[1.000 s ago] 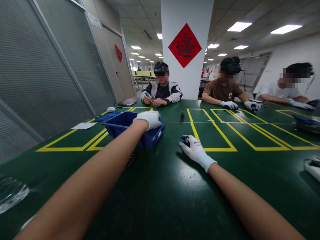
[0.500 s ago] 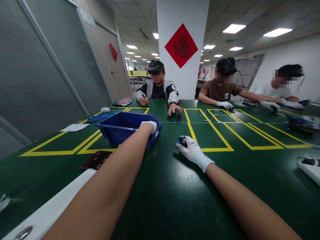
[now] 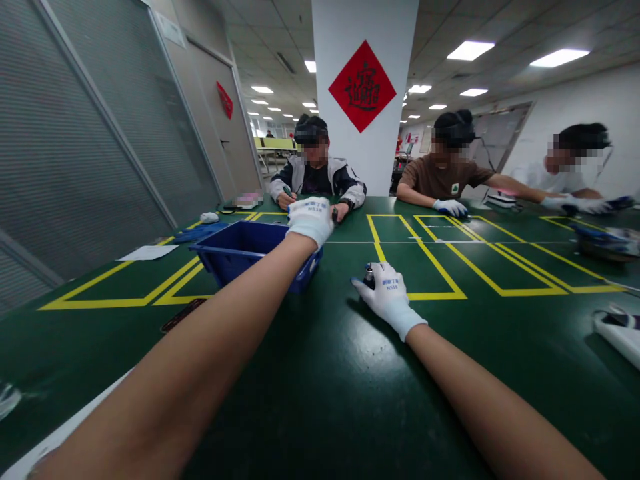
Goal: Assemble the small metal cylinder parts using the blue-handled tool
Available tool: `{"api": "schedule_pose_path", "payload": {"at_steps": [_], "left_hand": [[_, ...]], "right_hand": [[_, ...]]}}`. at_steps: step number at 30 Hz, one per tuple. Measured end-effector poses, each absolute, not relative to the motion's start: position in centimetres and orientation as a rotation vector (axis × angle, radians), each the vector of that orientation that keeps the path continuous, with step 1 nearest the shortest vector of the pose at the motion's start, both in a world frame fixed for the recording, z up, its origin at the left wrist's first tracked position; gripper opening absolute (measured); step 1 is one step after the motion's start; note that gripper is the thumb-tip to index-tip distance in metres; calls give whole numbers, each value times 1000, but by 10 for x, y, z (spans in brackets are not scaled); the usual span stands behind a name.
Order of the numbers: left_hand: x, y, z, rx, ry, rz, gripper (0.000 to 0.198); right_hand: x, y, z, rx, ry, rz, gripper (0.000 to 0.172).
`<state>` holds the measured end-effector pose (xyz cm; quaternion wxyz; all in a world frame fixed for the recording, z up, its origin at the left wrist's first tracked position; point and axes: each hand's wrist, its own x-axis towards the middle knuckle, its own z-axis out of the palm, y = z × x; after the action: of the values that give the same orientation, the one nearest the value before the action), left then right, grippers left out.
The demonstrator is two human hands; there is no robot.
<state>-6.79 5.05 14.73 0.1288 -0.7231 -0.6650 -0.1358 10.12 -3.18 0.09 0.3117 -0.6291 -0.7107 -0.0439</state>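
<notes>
My right hand (image 3: 387, 293), in a white glove with blue fingertips, is closed around a small black object with a silver metal top (image 3: 369, 272). It rests low over the green table (image 3: 320, 400). My left hand (image 3: 311, 219), gloved the same way, is above the right end of a blue plastic bin (image 3: 240, 248). Its back faces me and hides most of the fingers, so I cannot see what they hold, if anything. The bin's inside is partly covered by my left forearm. Just beyond my left hand, a co-worker's bare hand (image 3: 342, 211) holds a small dark object (image 3: 335, 215).
Yellow tape outlines (image 3: 435, 296) mark the table. White paper (image 3: 148, 253) and blue cloth (image 3: 200, 232) lie left of the bin. A dark flat card (image 3: 183, 316) is partly under my left forearm. Two more co-workers sit at the far right, near a filled tray (image 3: 607, 241).
My left hand has come up out of the bin and moved forward over its right end. The co-worker opposite has picked up the small dark object and drawn it back. My right hand stays nearly still.
</notes>
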Motion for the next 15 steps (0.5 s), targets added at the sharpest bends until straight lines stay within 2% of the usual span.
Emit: {"api": "schedule_pose_path", "payload": {"at_steps": [3, 8, 11, 15], "left_hand": [[-42, 31, 127, -2172, -1720, -692, 37], [-25, 14, 38, -2376, -1786, -950, 28], [-37, 23, 1, -2388, -1921, -1143, 26], [-55, 31, -9, -2440, -1816, -1206, 35]], "right_hand": [[107, -28, 0, -1763, -1784, -99, 59], [115, -23, -5, -1635, -1781, 5, 42], [112, -29, -2, -1387, -1803, -24, 48], [106, -35, 15, -1187, -1692, -79, 60]]}}
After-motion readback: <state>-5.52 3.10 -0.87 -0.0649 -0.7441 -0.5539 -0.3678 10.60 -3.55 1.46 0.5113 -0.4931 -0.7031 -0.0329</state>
